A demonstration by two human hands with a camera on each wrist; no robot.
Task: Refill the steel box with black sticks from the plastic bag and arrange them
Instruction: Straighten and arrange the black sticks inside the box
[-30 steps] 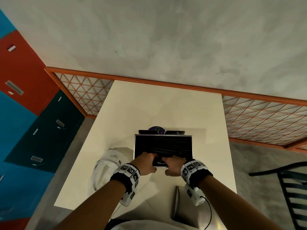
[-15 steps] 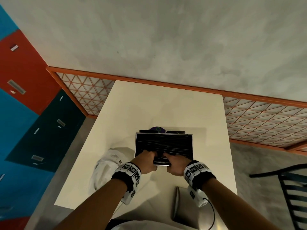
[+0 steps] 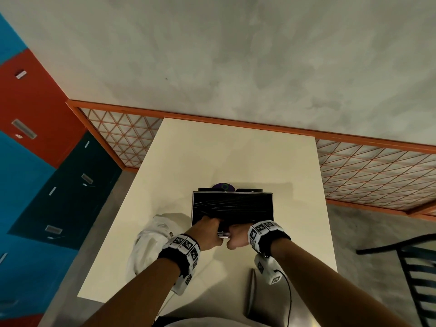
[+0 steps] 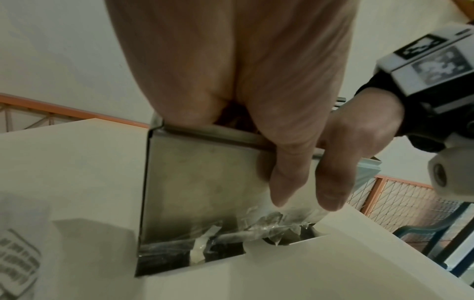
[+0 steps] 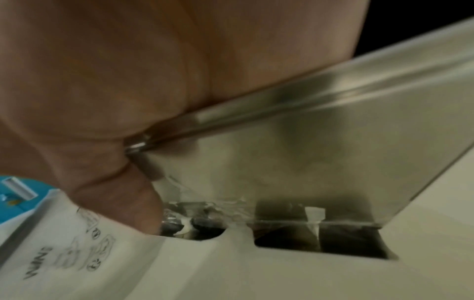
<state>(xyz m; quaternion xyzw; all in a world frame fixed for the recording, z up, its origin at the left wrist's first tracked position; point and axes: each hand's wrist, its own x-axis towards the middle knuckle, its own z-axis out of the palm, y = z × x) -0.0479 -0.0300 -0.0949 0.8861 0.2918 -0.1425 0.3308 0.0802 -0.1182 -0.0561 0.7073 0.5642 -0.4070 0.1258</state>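
The steel box (image 3: 273, 205) stands open on the cream table (image 3: 236, 149), filled with black sticks (image 3: 236, 206) lying left to right, some fanned askew. Both hands sit side by side at its near wall. My left hand (image 3: 207, 228) has its thumb (image 4: 290, 162) pressed down the outside of the steel wall (image 4: 200, 182), its fingers hooked over the rim and hidden inside. My right hand (image 3: 238, 237) grips the same wall (image 5: 307, 162), thumb (image 5: 128, 192) outside. The white plastic bag (image 3: 151, 246) lies crumpled to the left of the box.
A flat steel sheet (image 3: 264, 296) lies on the table near my right forearm. A purple disc (image 3: 224, 185) and dark flat items sit just behind the box. Torn clear tape (image 4: 256, 227) hangs at the wall's base. A dark chair (image 3: 412, 267) stands to the right.
Both hands have stayed on the near wall of the box; the right hand has edged slightly leftward. The sticks in the box look more fanned than a second ago.
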